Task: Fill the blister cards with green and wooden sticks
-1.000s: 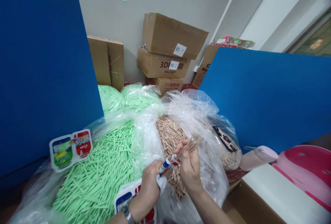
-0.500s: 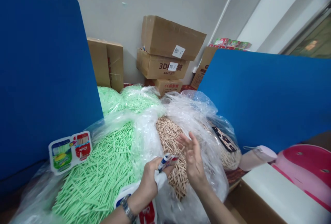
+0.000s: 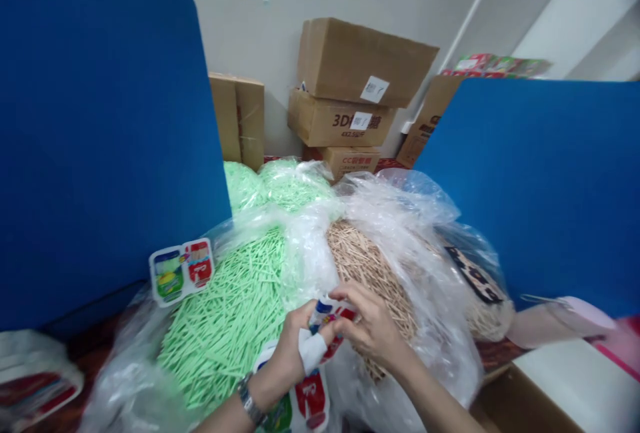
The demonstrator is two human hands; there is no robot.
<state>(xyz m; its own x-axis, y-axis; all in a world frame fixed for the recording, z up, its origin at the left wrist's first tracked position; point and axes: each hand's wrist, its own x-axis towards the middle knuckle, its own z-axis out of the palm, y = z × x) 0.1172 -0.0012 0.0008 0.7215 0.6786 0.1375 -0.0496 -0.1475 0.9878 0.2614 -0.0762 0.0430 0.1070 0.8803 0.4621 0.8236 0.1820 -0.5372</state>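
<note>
My left hand (image 3: 290, 346) is closed round a small printed packet (image 3: 327, 316) with blue, white and red markings, held just above a bag of tan sticks (image 3: 367, 266). My right hand (image 3: 367, 323) has its fingertips pinched on the top of the same packet. A second printed pack (image 3: 305, 403) shows below my left wrist, which wears a watch. To the left lies a clear bag of green sticks (image 3: 225, 316), with a two-cell printed tray (image 3: 181, 270) resting on its upper left.
Blue partition boards stand at the left (image 3: 100, 126) and right (image 3: 540, 180). Stacked cardboard boxes (image 3: 350, 93) sit against the back wall. A white box edge (image 3: 575, 380) and a pink object (image 3: 565, 316) lie at the lower right. Another plastic pack (image 3: 35, 380) is at the lower left.
My right hand, open with spread fingers half a second ago, has closed onto the packet top. The view has swung left, shifting everything rightward.
</note>
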